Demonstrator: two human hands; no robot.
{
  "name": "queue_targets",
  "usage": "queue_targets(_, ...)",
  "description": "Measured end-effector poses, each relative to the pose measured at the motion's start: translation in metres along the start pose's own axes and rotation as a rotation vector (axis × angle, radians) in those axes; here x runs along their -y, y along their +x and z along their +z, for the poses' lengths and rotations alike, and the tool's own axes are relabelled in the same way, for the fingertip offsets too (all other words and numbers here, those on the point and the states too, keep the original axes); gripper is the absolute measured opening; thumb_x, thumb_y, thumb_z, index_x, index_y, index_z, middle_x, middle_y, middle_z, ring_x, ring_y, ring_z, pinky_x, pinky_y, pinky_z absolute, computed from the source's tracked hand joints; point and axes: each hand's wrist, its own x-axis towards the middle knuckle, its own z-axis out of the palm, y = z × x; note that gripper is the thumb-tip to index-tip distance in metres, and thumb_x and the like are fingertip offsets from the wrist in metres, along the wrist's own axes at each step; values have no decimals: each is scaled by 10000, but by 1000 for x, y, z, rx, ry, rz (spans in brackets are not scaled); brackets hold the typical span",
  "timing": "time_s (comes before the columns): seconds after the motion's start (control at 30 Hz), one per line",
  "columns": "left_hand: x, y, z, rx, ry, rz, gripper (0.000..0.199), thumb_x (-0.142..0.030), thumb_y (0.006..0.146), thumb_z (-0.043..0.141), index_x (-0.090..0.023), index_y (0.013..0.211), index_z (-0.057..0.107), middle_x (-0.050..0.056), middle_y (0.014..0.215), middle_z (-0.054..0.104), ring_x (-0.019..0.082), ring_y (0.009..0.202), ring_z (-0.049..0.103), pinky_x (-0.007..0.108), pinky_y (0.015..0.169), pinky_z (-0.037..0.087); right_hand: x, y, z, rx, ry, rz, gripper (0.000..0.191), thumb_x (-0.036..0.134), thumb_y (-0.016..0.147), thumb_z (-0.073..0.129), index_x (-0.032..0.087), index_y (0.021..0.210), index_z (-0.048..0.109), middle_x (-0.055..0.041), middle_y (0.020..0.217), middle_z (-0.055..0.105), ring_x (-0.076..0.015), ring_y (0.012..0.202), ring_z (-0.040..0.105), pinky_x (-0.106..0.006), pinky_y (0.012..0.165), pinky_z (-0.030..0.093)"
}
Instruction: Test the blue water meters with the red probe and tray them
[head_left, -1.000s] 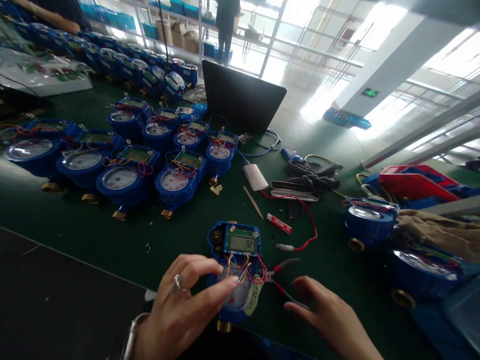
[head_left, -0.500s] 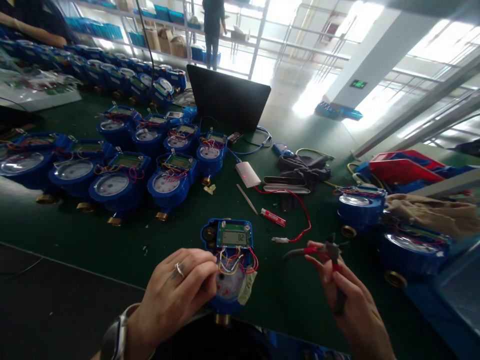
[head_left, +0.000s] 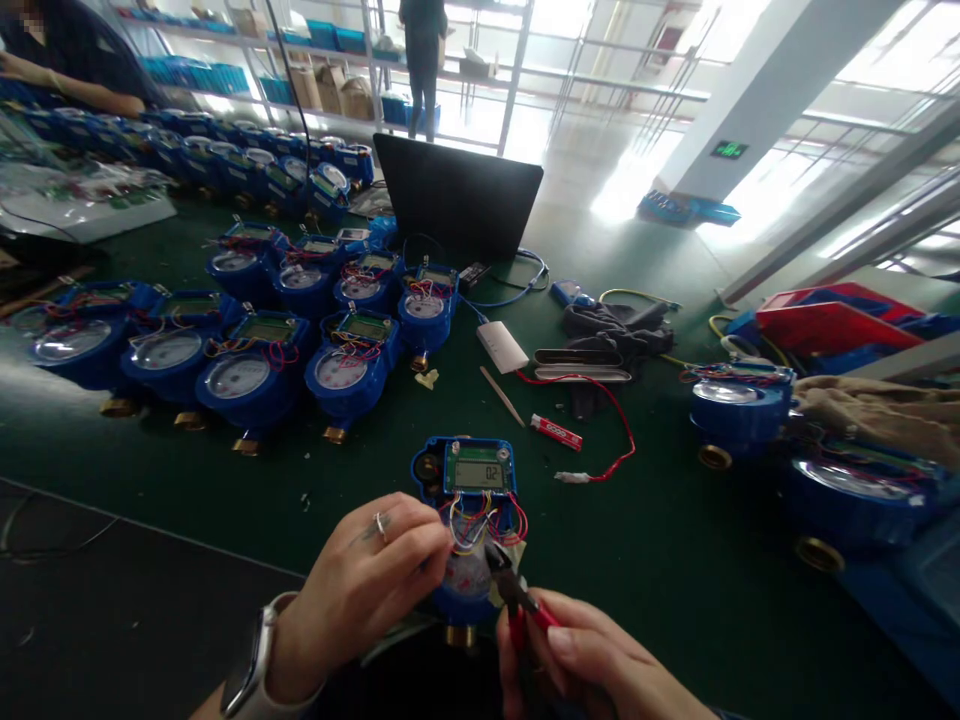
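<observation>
We have our left hand (head_left: 379, 585) over the near left side of a blue meter (head_left: 466, 580), its back turned up, the fingers curled inward, and the thumb and forefinger tips brought together beside the loose wires (head_left: 470, 525). The left forearm comes in from the near left, with a watch (head_left: 253, 660) at the wrist and a ring (head_left: 380, 523) on one finger. Our right hand (head_left: 585, 650) reaches in from the near right, its fingers wrapped round the red-handled pliers (head_left: 511, 590), which point away from us and slightly left, their tips above the meter's dial. The blur and small size keep us from telling whether the left fingertips grip a wire or the pliers touch one.

The meter sits at the near edge of the green table (head_left: 637, 540), between our hands, its lit display (head_left: 480, 476) on the far side and its brass fitting (head_left: 460, 636) toward us. Just beyond it to the right, we see a red battery (head_left: 556, 432), a red cable (head_left: 628, 440) and a thin stick (head_left: 502, 396). Farther left stand more open meters (head_left: 341, 370); to the right are two others (head_left: 739, 410). A black screen (head_left: 459, 195) stands farther back.
</observation>
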Motion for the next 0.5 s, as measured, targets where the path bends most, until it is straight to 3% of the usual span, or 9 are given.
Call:
queue_targets(0.2, 1, 6, -9, 128, 91, 120, 164, -123, 986, 462, -163, 1064, 600, 34, 834, 697, 153, 724, 631, 259, 654, 513, -9, 1, -4, -35, -61, 76, 387, 492, 814, 706, 137, 967, 713, -56, 852, 657, -146, 751, 584, -237, 726, 438)
queue_targets(0.5, 0, 5, -4, 74, 74, 126, 130, -121, 980, 477, -150, 1030, 593, 38, 826, 695, 151, 720, 629, 260, 670, 523, -2, 3, 3, -43, -149, 53, 427, 554, 811, 681, 139, 913, 686, -40, 832, 615, -132, 707, 576, -227, 675, 427)
